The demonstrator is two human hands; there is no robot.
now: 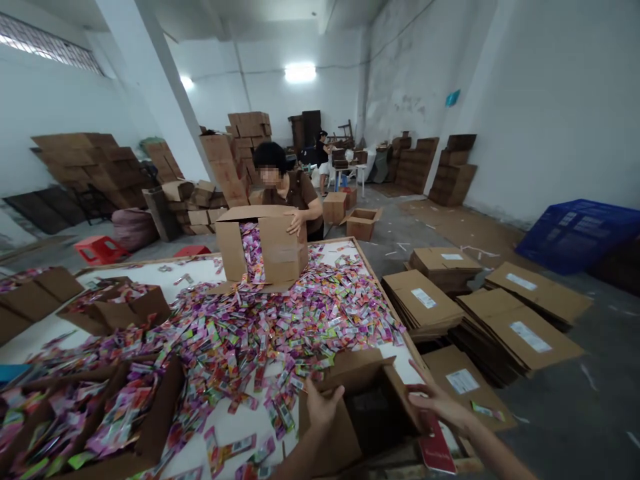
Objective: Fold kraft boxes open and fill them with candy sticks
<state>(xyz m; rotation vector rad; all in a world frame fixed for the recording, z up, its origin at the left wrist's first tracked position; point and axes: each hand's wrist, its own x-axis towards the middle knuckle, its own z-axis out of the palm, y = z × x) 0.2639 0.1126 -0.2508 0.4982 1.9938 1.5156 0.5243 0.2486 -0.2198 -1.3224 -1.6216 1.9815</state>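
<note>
On the far left of the worktop point(200, 270), open cardboard boxes point(117, 307) sit full of bright little packets. More of these boxes point(90, 420) sit near you on the left, packed with the same pink and purple packets.

In the middle, a big heap of packets point(260, 327) lies spread over the white worktop. Behind the heap, on the far side, another person point(293, 190) tips a large carton point(265, 243), and packets spill out of it onto the pile. That person's hand point(296, 223) rests on the carton's top edge.

Close to you, an empty cardboard box point(367, 400) sits at the near right corner of the worktop. Your left hand point(320, 403) grips its left wall, fingers curled over the edge. Your right hand point(437, 400) lies on the right flap of the same box, its fingers spread open and flat.

To the right, on the floor, stacks of flat cardboard boxes point(515, 327) with white labels lie side by side. Far right, a blue crate point(575, 233) stands by the wall.
</note>
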